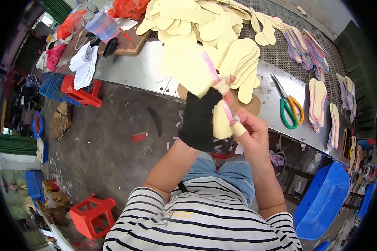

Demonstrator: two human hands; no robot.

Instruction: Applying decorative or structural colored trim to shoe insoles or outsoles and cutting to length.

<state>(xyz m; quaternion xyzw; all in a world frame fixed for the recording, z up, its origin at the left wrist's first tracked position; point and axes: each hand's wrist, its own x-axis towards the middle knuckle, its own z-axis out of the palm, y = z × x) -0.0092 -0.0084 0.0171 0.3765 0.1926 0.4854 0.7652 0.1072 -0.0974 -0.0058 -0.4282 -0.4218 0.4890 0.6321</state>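
Note:
In front of my body, my left hand (pixel 221 90), in a black fingerless glove or wrist cover, is closed on a cream insole (pixel 222 125) with a pink edge (pixel 208 63). My right hand (pixel 254 133) pinches the pink edge near the insole's lower end. A tan band wraps one of its fingers. Whether one insole or more is in my grip, I cannot tell. Just beyond, a fanned stack of cream insoles (pixel 241 62) lies on the metal-topped table (pixel 138 69). Scissors (pixel 288 104) with one green and one orange handle lie to the right.
Loose cream insoles (pixel 184 16) are heaped at the back. Bundled insoles (pixel 317 100) stand along the right side. Red stools (pixel 92 215) and a blue tub (pixel 322 201) are on the floor. White cloths (pixel 84 65) hang over the table's left edge.

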